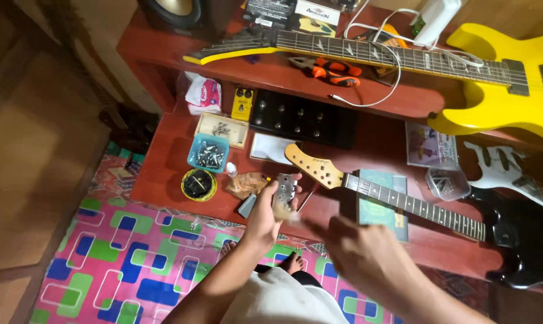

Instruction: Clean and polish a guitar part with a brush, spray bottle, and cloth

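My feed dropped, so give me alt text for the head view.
The left hand holds up a small metal guitar part while the blurred right hand reaches toward it. Beyond, a black guitar lies on a red table.

A dull grey metal plate [284,193] is resting in the left hand [265,219]. At 1 o'clock, a glossy yellow guitar body [511,90] is shining. A pale matt wooden headstock [313,165] is lying on a smooth, reddish lacquered wooden table [163,174]. At 7 o'clock, a patterned woven mat [133,252] is showing.
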